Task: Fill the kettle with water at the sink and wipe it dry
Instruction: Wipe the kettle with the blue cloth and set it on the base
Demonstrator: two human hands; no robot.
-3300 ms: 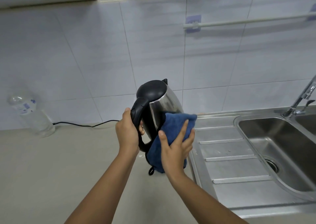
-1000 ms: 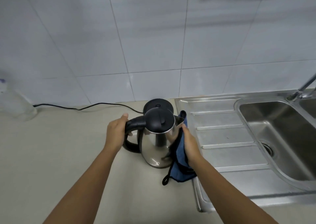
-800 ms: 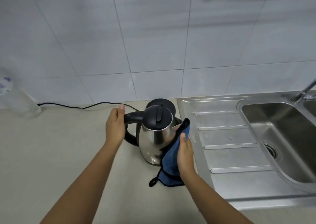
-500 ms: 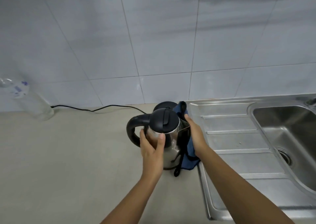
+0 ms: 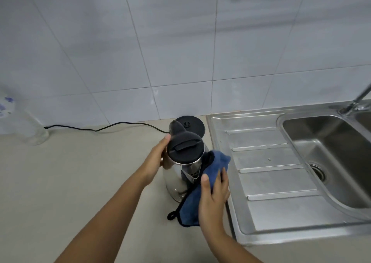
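The steel kettle (image 5: 173, 179) with a black lid stands on the beige counter, just left of the sink's drainboard (image 5: 271, 208). Its black handle points away from me, toward the wall. My left hand (image 5: 156, 160) wraps the kettle's left side just under the lid. My right hand (image 5: 214, 198) grips a blue cloth (image 5: 213, 162) and presses it against the kettle's right front side. The cloth's lower edge hangs down to the counter. The kettle's round black base (image 5: 192, 124) sits right behind it.
A black cord (image 5: 100, 129) runs along the wall from the base toward the left. A clear plastic bottle (image 5: 30, 126) stands at the far left by the wall. The steel sink basin (image 5: 331, 152) and tap (image 5: 359, 100) are on the right.
The kettle went from lifted to standing on the counter and has been turned, its handle now facing the wall. My left hand shifted from the handle to the body. The cloth moved round its right side.
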